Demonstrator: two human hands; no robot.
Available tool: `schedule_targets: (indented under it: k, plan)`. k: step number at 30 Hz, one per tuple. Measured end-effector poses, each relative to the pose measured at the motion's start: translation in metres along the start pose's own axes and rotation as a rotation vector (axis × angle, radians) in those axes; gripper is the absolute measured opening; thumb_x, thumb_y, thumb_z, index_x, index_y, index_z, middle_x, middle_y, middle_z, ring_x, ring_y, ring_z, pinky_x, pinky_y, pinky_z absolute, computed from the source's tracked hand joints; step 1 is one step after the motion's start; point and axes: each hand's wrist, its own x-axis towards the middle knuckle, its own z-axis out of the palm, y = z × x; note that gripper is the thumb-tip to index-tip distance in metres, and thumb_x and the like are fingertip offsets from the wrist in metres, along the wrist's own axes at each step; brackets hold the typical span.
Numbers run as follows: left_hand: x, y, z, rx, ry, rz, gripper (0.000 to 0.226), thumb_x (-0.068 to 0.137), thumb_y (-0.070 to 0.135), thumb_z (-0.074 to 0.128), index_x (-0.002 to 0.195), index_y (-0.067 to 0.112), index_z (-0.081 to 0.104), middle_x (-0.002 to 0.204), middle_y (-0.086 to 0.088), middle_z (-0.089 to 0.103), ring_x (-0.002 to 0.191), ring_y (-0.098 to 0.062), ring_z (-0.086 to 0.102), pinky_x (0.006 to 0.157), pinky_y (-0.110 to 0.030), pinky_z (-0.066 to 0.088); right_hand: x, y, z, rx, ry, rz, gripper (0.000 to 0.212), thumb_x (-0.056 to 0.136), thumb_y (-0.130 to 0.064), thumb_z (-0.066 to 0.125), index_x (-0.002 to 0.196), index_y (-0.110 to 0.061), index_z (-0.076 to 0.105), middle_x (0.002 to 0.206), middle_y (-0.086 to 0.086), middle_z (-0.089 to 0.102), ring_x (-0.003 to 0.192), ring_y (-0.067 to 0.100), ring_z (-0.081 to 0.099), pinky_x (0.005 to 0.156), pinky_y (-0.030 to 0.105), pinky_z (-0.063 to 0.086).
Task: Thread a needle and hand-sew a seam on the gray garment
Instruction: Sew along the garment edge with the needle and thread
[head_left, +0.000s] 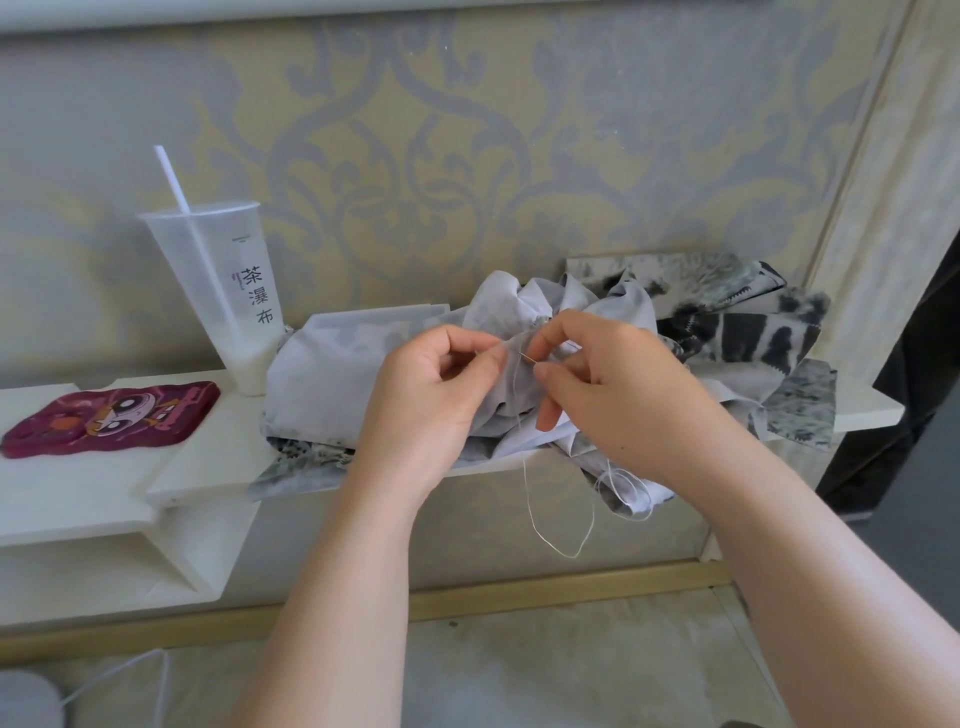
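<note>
1. Layout, referenced to the gray garment (332, 374), which lies bunched on the white shelf (208, 457). Well to the left of the garment lies a maroon phone case (111, 418). Just beside the garment's left edge stands a plastic cup (228, 296) with a straw. Touching its right side lies a dark patterned fabric (753, 332).

2. Left hand (431, 395): in front of the garment's middle. Thumb and forefinger pinch a raised fold of the garment and hold it taut.

3. Needle (530, 357): at the pinched fold, between the two hands. Only a short dark length shows. Its long axis runs nearly level, left to right, with the left end slightly higher. Which end is the tip cannot be told for certain. It appears to point left into the fold.

4. Thread (535, 509): hangs from the fold, down past the front of the garment, and ends in loose loops below it.

5. Right hand (618, 384): at the right of the fold. Thumb and forefinger close on the needle, and the other fingers are curled.

6. Step in hand: threading appears complete and a stitch is being made in the seam.

7. Next move, as judged: push the needle through the fold, re-grip it on the exit side, and draw the thread through until the slack is taken up without puckering the fabric.
</note>
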Motion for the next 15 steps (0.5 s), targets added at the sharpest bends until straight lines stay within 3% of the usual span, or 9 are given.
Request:
schedule_targets:
  k: [4,8,11,13,15]
  plan:
    - [-0.001,-0.001,0.002,0.016,0.000,0.028,0.009,0.088,0.022,0.064,0.081,0.025,0.068,0.075,0.006,0.072,0.076,-0.010,0.069,0.076,-0.041,0.057,0.003,0.001,0.006,-0.081,0.051,-0.018,0.010,0.094,-0.014,0.047,0.090,-0.020,0.054,0.066,0.000,0.068,0.037,0.004,0.043,0.038,0.015,0.030]
    - [-0.003,0.000,0.006,-0.008,-0.021,-0.004,0.009,0.090,0.022,0.061,0.084,0.024,0.068,0.078,0.002,0.073,0.079,-0.018,0.071,0.075,-0.049,0.058,0.008,0.000,0.012,-0.091,0.100,-0.044,0.008,0.094,-0.016,0.048,0.087,-0.016,0.050,0.055,-0.003,0.057,0.043,0.002,0.047,0.042,0.016,0.034]
    - [-0.003,0.001,0.004,-0.027,0.033,0.009,0.010,0.091,0.024,0.060,0.084,0.025,0.066,0.075,0.005,0.072,0.074,-0.012,0.069,0.068,-0.035,0.058,0.009,-0.005,0.006,0.029,0.040,-0.046,0.008,0.094,-0.013,0.053,0.086,-0.014,0.053,0.065,0.002,0.068,0.045,-0.001,0.050,0.044,0.010,0.035]
    - [-0.003,0.001,0.002,-0.051,0.073,0.006,0.009,0.091,0.025,0.060,0.085,0.024,0.066,0.075,0.004,0.071,0.074,-0.015,0.067,0.063,-0.038,0.059,0.007,-0.007,-0.004,0.071,-0.002,-0.060,0.007,0.092,-0.014,0.057,0.086,-0.015,0.057,0.071,0.000,0.070,0.048,-0.002,0.050,0.048,0.009,0.037]
    - [-0.003,0.002,0.001,-0.045,0.096,0.024,0.009,0.091,0.025,0.061,0.084,0.024,0.066,0.074,0.002,0.070,0.072,-0.016,0.064,0.068,-0.046,0.058,0.004,-0.008,-0.013,0.085,-0.046,-0.079,0.006,0.090,-0.015,0.060,0.086,-0.018,0.062,0.074,-0.005,0.071,0.053,-0.003,0.052,0.054,0.010,0.042]
